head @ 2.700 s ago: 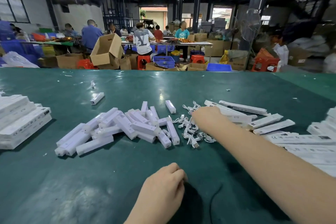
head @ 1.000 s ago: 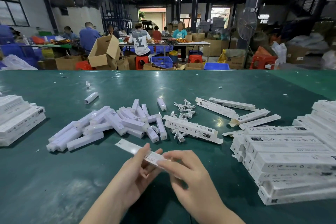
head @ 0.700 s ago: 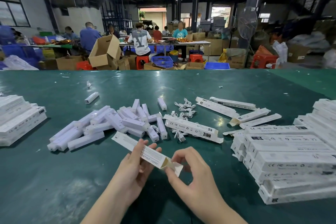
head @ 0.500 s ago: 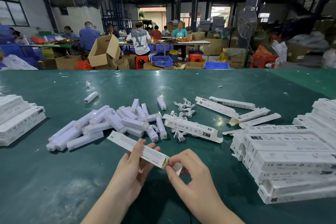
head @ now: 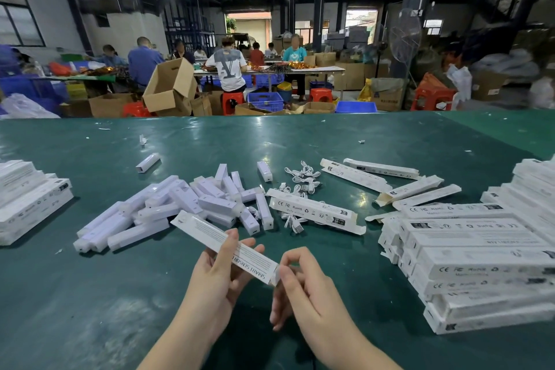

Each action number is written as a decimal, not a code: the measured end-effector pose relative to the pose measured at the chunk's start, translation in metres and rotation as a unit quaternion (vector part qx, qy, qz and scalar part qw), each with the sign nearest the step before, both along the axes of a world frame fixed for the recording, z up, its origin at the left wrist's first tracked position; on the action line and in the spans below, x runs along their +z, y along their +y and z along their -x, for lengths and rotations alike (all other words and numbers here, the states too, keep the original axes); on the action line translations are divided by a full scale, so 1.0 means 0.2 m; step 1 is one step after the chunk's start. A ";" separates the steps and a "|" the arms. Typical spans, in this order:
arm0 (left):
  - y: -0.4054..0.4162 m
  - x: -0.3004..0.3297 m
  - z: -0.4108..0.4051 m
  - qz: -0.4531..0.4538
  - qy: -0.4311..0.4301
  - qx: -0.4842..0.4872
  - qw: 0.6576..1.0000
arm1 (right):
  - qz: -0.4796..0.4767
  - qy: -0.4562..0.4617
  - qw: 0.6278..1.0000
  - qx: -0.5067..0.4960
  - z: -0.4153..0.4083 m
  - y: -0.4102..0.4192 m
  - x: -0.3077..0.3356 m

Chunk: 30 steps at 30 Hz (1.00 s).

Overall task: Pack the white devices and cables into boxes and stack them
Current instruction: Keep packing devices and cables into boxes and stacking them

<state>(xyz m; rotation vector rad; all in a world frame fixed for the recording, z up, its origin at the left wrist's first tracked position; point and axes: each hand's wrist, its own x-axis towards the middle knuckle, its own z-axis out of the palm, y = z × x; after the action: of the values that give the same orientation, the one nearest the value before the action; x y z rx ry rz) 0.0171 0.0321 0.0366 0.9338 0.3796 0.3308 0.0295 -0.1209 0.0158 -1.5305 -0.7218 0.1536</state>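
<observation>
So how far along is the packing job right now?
Done: a stack of boxes on the left. In hand: the left hand holds one box while the right hand pinches its end flap. Left: the devices, cables and flat boxes on the right.

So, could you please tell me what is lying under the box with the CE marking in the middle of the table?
White cables stick out from under that box; how many it covers cannot be seen.
</observation>
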 end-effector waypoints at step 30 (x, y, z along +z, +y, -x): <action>0.02 -0.05 -0.01 -0.022 0.039 -0.051 0.998 | -0.020 0.184 0.974 0.128 -0.04 -0.04 0.05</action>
<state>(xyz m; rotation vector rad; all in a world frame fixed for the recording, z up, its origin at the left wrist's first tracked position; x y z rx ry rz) 0.0183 0.0368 0.0275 1.0072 0.3955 0.2118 0.0373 -0.1280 0.0259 -1.3166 -0.6168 0.5968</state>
